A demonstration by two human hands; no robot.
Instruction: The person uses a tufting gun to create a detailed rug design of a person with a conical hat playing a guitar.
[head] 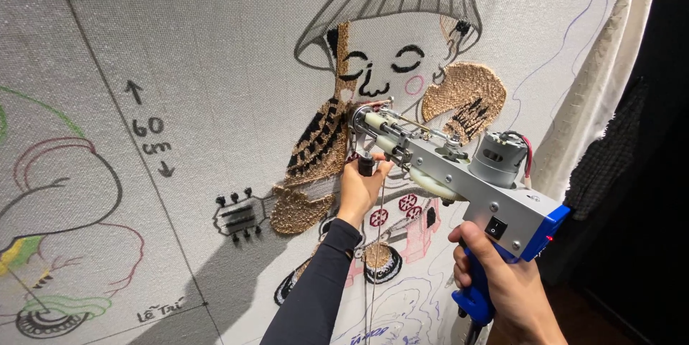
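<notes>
Head view, looking at a stretched cloth. Left hand [361, 188], centre of frame, is closed around the small black front handle [367, 165] of a tufting gun [459, 173]; a dark sleeve [316, 287] runs down from the wrist to the bottom edge. Right hand [502, 284], lower right, is wrapped tight around the gun's blue rear grip [477, 295], fingers curled at its front. The gun sits between the two hands, slanting from lower right up to centre, its silver body carrying a grey motor [497, 157] on top with red and black wires. Its needle end [361, 117] meets the white backing cloth [215, 65] just beside a tan tufted patch [319, 147] flecked with black. A thin yarn strand [380, 244] hangs straight down below the left hand. Drawn on the cloth: a figure in a conical hat [402, 0] at upper centre, a second tan tufted patch [463, 94] to the right of the gun's tip, a small guitar outline [240, 216] left of the hand, coloured outlines at far left. Cloth edge and dark background fill the right side.
</notes>
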